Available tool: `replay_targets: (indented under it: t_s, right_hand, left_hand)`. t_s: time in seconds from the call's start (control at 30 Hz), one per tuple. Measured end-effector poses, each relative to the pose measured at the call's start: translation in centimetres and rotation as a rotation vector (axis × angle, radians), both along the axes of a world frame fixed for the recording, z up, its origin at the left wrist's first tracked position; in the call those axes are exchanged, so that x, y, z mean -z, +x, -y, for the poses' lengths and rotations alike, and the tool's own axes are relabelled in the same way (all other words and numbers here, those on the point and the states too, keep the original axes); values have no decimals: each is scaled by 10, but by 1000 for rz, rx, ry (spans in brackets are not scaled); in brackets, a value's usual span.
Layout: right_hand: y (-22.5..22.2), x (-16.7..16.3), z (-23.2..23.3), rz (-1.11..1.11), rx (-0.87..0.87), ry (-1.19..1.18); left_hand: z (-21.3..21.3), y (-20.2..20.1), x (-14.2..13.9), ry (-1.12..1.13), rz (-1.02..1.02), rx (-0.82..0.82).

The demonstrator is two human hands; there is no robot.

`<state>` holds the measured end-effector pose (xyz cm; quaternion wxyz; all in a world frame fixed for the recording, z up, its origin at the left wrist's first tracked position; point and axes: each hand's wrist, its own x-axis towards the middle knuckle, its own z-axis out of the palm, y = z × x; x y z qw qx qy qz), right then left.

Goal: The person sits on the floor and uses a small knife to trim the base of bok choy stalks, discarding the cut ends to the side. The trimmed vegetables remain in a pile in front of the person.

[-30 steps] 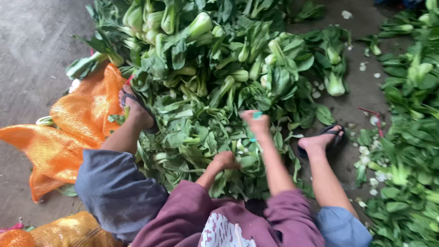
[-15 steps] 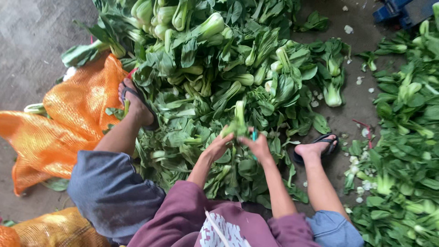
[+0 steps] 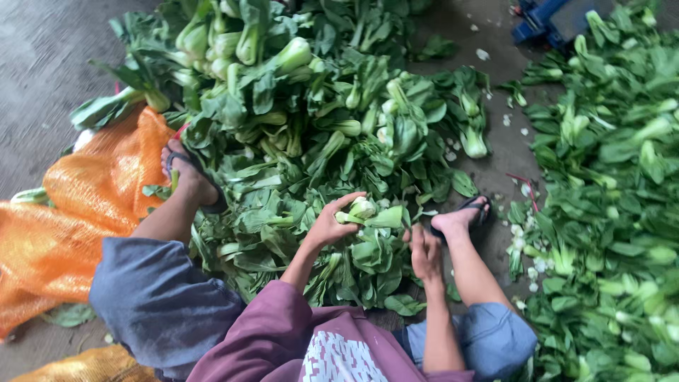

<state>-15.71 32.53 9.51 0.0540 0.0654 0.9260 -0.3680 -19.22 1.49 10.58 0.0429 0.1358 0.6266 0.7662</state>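
My left hand [image 3: 329,226] gripped a bok choy [image 3: 371,214] above the green pile [image 3: 304,127]. My right hand [image 3: 426,253] was curled beside it; what its fingers held, I could not tell. Orange mesh sacks [image 3: 78,205] lay left.

The floor [image 3: 42,64] is bare grey concrete, damp-looking and streaked, lit by soft, even daylight without hard shadows. An orange mesh sack [image 3: 71,205] lies crumpled on it at the left, a second orange sack [image 3: 92,364] shows at the bottom edge, and a blue metal frame [image 3: 548,21] stands at the top right corner. Small pale scraps [image 3: 527,244] and loose green leaves [image 3: 71,315] are scattered over the concrete; no wall, window or furniture is in view.
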Motion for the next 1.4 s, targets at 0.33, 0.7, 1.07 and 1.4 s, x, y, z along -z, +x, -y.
replay_targets:
  t_s: [0.33, 0.7, 1.07, 1.4]
  right_hand:
    - [-62, -45, -25, -261, 192, 167]
    - [-22, -30, 74, 256, -218, -962]
    - [-25, -16, -23, -75, 338, -1290]
    - [6, -54, 73, -229, -320, -5]
  left_hand:
    - [-13, 10, -10, -45, 84, 92]
    - [-37, 23, 12, -9, 118, 180]
    - [-7, 3, 37, -434, 369, -99]
    - [-24, 21, -8, -318, -96, 4]
